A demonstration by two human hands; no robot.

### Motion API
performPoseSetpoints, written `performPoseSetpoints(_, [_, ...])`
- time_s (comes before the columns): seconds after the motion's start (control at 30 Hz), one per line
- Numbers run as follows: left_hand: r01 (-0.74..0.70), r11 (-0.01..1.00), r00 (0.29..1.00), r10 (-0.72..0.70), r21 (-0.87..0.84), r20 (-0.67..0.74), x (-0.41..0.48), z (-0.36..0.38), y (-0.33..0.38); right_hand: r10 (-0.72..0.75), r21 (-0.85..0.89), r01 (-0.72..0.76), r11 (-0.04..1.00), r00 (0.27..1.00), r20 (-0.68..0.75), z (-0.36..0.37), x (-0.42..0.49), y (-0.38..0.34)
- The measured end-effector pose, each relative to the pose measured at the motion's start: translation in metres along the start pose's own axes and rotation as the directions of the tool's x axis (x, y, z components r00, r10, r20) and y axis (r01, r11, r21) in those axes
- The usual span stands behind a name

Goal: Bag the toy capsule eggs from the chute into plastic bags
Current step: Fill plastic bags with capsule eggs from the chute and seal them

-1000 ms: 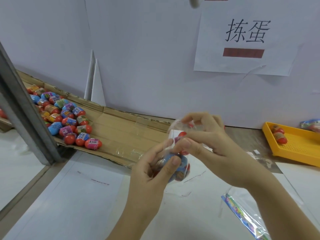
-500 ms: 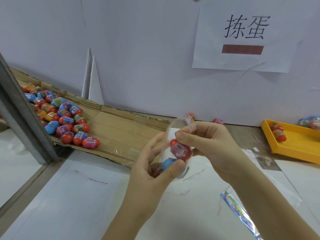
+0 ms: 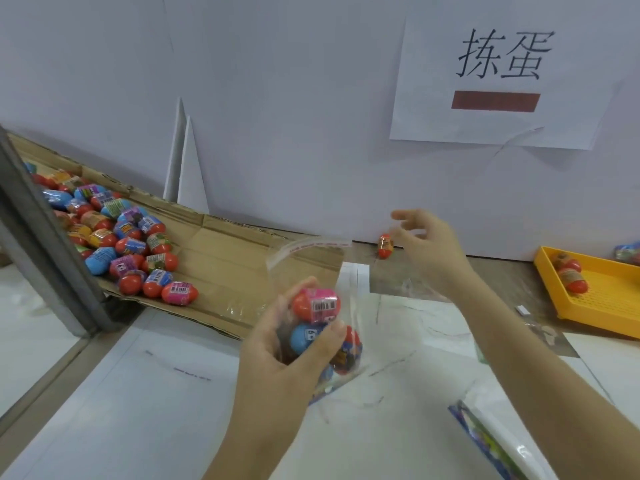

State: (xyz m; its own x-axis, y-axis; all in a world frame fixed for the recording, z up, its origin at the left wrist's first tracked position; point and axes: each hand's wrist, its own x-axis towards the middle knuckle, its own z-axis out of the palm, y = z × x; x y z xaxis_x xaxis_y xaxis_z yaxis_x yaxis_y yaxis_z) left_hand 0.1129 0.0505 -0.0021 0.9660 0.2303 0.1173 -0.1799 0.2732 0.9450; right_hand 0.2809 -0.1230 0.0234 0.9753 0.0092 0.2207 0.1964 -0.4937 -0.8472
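Left hand (image 3: 287, 348) low, fingers curled gripping bag (image 3: 308, 268); right hand (image 3: 426, 244) raised, fingers loosely spread.

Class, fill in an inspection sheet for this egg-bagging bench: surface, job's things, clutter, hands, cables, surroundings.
Surface: white tabletop, faint marks.
Job's things: cardboard chute holds many capsule eggs; clear plastic bag holds several eggs, mouth open; one loose egg by the wall.
Clutter: yellow tray with two red items; printed packet at the near right.
Hands: left hand grips the plastic bag; right hand open, empty, near the loose egg.
Cables: nothing seen.
Surroundings: white wall with paper sign; grey post at left.
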Motion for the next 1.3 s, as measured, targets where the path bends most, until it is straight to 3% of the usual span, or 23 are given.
performPoseSetpoints(0.07, [0.02,0.998,1.0,-0.019,-0.053,0.016,0.001,0.0,0.0,0.051,-0.277,-0.041,0.96,0.998,0.028,0.01,0.033,0.028])
performPoseSetpoints(0.17, [0.032,0.996,0.999,-0.028,-0.087,0.043,0.003,0.0,-0.001,0.053,-0.62,0.021,0.784,0.994,0.101,0.028,0.056,0.058])
performPoseSetpoints(0.27, [0.043,0.999,0.999,-0.043,-0.028,-0.007,0.006,-0.004,-0.003,-0.039,-0.764,0.04,0.644,0.999,0.02,0.042,0.059,0.068])
performPoseSetpoints(0.3, [0.054,0.998,0.998,-0.055,-0.009,-0.019,0.008,-0.005,-0.004,-0.086,-0.739,0.053,0.672,0.996,-0.007,0.044,0.057,0.066])
performPoseSetpoints(0.33, [0.07,0.998,0.997,-0.069,0.008,-0.027,0.009,-0.006,-0.005,-0.12,-0.635,0.068,0.769,0.992,-0.039,0.045,0.054,0.062])
performPoseSetpoints(0.4, [0.096,0.995,0.994,-0.094,0.026,-0.049,0.009,-0.007,-0.007,-0.14,-0.237,0.114,0.965,0.986,-0.095,0.043,0.038,0.04])
performPoseSetpoints(0.43, [0.097,0.995,0.993,-0.096,0.026,-0.062,0.008,-0.007,-0.008,-0.186,-0.059,0.18,0.982,0.976,-0.113,0.039,0.027,0.025])
performPoseSetpoints(0.5, [0.085,0.996,0.994,-0.084,0.017,-0.068,0.007,-0.006,-0.01,-0.317,0.227,0.34,0.913,0.939,-0.133,0.027,-0.005,-0.01])
performPoseSetpoints(0.6, [0.094,0.996,0.995,-0.095,-0.006,-0.042,0.005,-0.002,-0.009,-0.513,0.562,0.447,0.696,0.857,-0.047,-0.002,-0.059,-0.055])
performPoseSetpoints(0.7, [0.095,0.995,0.995,-0.094,-0.039,0.01,0.004,0.002,-0.004,-0.612,0.461,0.505,0.73,0.783,0.112,-0.02,-0.096,-0.082])
performPoseSetpoints(0.8, [0.08,0.996,0.994,-0.082,0.029,0.073,-0.001,0.005,0.001,-0.602,0.158,0.581,0.798,0.78,0.171,-0.023,-0.109,-0.085])
performPoseSetpoints(0.93, [0.009,0.996,0.992,-0.02,0.09,0.123,-0.006,0.006,-0.001,-0.574,-0.194,0.609,0.769,0.792,0.208,-0.018,-0.115,-0.081])
performPoseSetpoints(1.1, [-0.083,0.984,0.98,0.052,0.155,0.193,-0.007,0.005,-0.002,-0.59,-0.346,0.646,0.68,0.763,0.264,-0.014,-0.116,-0.083])
performPoseSetpoints(1.2, [-0.133,0.972,0.981,0.102,0.193,0.164,-0.008,0.006,-0.001,-0.608,-0.293,0.663,0.689,0.749,0.264,-0.009,-0.113,-0.077])
performPoseSetpoints(1.3, [-0.118,0.975,0.986,0.093,0.188,0.138,-0.009,0.007,0.0,-0.599,-0.203,0.623,0.756,0.783,0.17,0.001,-0.11,-0.071])
